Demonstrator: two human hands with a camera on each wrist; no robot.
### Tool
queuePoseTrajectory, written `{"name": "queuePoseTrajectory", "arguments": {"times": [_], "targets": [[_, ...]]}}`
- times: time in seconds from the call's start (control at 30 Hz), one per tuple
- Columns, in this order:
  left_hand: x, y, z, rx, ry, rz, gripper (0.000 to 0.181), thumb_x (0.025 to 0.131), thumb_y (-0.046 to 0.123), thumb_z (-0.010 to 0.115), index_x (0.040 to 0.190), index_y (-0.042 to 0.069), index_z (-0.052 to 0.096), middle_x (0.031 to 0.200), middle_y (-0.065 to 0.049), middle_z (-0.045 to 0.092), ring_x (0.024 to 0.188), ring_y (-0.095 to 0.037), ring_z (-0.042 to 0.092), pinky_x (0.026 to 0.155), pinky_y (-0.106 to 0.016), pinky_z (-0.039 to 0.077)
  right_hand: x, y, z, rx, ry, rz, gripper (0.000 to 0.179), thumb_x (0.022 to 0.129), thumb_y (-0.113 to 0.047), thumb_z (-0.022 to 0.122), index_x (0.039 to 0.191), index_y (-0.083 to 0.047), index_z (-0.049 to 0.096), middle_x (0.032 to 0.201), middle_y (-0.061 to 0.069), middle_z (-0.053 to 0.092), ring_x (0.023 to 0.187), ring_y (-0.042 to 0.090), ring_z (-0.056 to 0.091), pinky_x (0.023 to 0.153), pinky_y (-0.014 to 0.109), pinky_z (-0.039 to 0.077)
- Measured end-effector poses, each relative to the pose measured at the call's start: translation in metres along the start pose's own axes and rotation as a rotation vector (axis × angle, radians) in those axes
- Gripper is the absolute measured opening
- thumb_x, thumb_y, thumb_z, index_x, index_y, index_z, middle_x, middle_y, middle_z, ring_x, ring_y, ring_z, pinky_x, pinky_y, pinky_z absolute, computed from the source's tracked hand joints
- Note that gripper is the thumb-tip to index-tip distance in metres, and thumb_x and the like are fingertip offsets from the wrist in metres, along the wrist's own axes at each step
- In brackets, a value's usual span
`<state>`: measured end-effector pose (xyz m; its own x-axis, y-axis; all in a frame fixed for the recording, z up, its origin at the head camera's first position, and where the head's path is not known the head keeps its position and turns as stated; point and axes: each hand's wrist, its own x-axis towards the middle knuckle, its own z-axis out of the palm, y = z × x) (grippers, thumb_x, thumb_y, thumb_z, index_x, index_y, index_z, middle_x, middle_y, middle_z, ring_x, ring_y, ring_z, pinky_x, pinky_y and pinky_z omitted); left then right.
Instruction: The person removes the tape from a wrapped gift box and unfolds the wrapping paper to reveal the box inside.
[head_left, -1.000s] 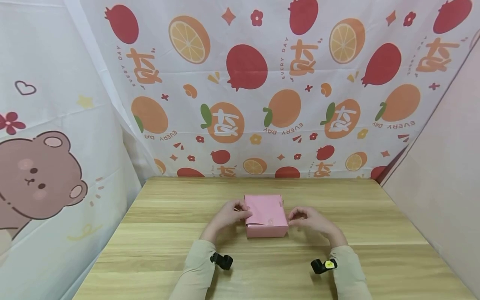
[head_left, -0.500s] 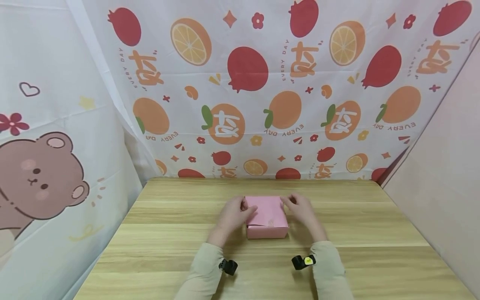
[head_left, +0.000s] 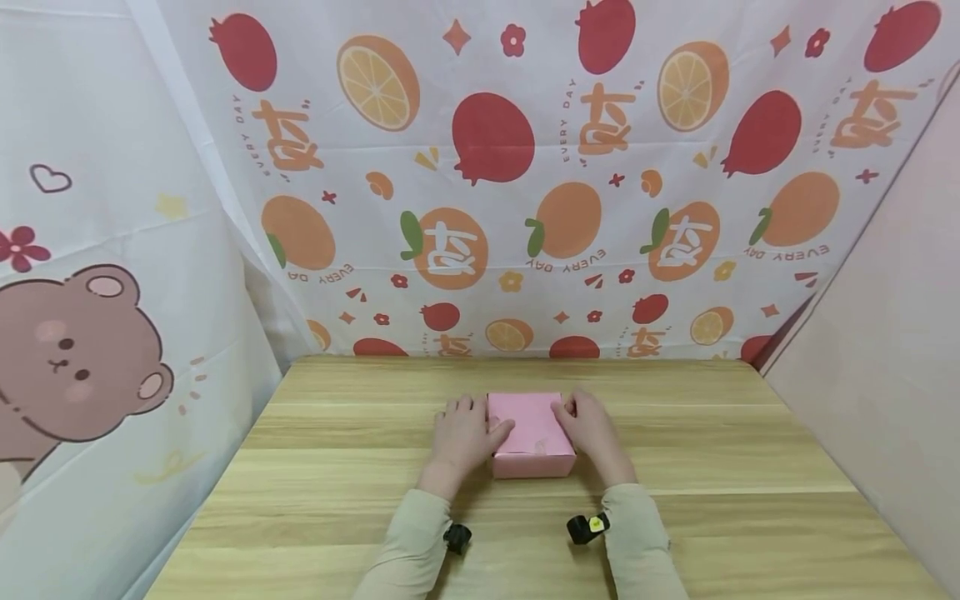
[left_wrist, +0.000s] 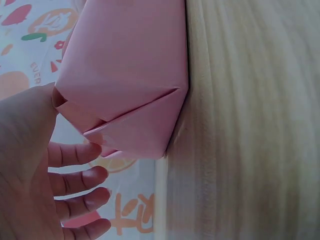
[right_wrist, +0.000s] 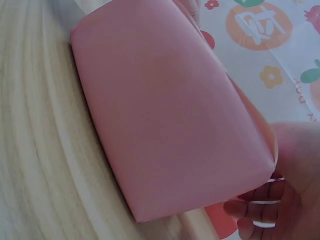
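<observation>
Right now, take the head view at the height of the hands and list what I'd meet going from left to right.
Bear print, left hand, box, right hand, plain wall.

A wood-grain counter [head_left: 750,450] stretches before a white backdrop [head_left: 420,92] printed with red fruit [head_left: 492,137], oranges [head_left: 567,221], small flowers [head_left: 513,40] and the words "EVERY DAY" [head_left: 567,121]. On the left hangs a pale cloth [head_left: 217,317] bearing a brown bear [head_left: 82,358], a heart outline [head_left: 50,190], a yellow star [head_left: 171,206] and a red flower [head_left: 21,248]. On the right, a light panel [head_left: 873,358] rises beside the counter's edge.
</observation>
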<state>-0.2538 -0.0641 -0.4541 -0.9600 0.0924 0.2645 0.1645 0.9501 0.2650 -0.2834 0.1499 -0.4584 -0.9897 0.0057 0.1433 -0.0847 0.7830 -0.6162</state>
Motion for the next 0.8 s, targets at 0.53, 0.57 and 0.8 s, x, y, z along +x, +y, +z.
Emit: {"name": "queuePoseTrajectory", "arguments": {"times": [0.53, 0.57, 0.8], "targets": [[0.002, 0.001, 0.003, -0.047, -0.031, -0.025, 0.072, 0.078, 0.067, 0.043, 0.122, 0.011, 0.051, 0.113, -0.010, 0.055, 0.107, -0.029, 0.049, 0.086, -0.047, 0.040, 0.002, 0.009, -0.007, 0.089, -0.028, -0.088, 0.023, 0.092, -0.027, 0.049, 0.074, -0.012, 0.047, 0.066, 0.001, 0.044, 0.061, 0.014, 0.043, 0.053, 0.025, 0.035], [0.002, 0.001, 0.003, -0.045, -0.033, -0.025, 0.072, 0.078, 0.067, 0.043, 0.122, 0.011, 0.051, 0.113, -0.010, 0.055, 0.107, -0.029, 0.049, 0.086, -0.047, 0.040, 0.002, 0.010, -0.007, 0.084, -0.026, -0.090, 0.024, 0.092, -0.027, 0.049, 0.073, -0.012, 0.047, 0.065, 0.001, 0.043, 0.060, 0.013, 0.043, 0.052, 0.025, 0.035], [0.002, 0.000, 0.004, -0.055, -0.051, -0.034, 0.074, 0.078, 0.068, 0.043, 0.124, 0.011, 0.050, 0.116, -0.010, 0.055, 0.109, -0.028, 0.048, 0.087, -0.048, 0.041, 0.003, 0.017, -0.007, 0.045, -0.019, -0.109, 0.025, 0.091, -0.024, 0.050, 0.072, -0.009, 0.044, 0.061, 0.001, 0.039, 0.056, 0.013, 0.039, 0.049, 0.024, 0.032]]}}
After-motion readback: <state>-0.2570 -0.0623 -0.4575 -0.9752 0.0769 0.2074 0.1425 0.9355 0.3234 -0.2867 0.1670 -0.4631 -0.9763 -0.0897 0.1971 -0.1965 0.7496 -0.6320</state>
